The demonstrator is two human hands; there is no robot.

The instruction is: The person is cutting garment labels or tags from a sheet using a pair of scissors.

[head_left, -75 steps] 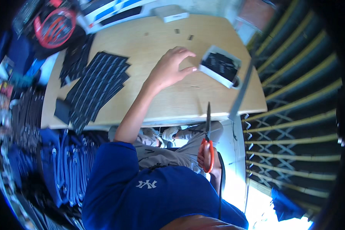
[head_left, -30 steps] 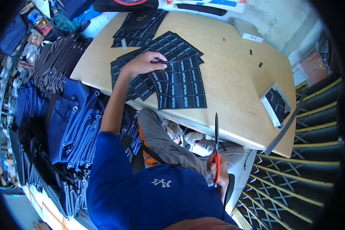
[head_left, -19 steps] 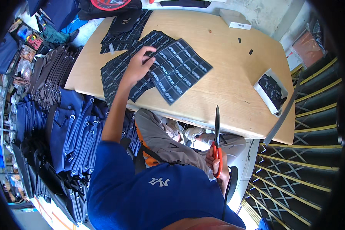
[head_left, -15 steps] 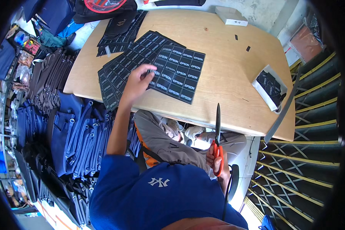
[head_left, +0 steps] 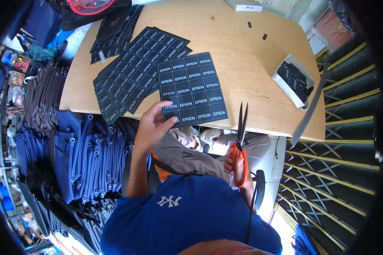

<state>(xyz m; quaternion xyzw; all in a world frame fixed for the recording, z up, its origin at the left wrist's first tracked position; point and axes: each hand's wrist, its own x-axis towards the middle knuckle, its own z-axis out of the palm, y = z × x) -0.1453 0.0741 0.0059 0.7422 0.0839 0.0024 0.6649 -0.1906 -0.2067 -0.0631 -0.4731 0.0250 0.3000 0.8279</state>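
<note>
My left hand (head_left: 154,127) pinches the lower left corner of a black printed sheet (head_left: 192,91). Rows of identical white-lettered labels, split by thin pale lines, cover it. The sheet is over the table's near edge. In my right hand (head_left: 235,163) is a pair of scissors (head_left: 241,146) with orange-red handles. Their dark blades point away from me and stand slightly apart, a short way right of the sheet. More black label sheets (head_left: 141,59) lie fanned in an overlapping pile behind and left of the held one.
The wooden table (head_left: 238,63) carries a white box (head_left: 300,104) of small black pieces at its right. Two small black scraps (head_left: 264,37) lie toward the back. A black cap-like item (head_left: 112,29) rests on sheets at the back left. Blue bags (head_left: 78,157) hang left; a folding gate (head_left: 327,170) stands right.
The held sheet has come nearer to me and turned more upright, away from the pile, with my left hand. The scissors' blades have parted. The view has shifted slightly.
</note>
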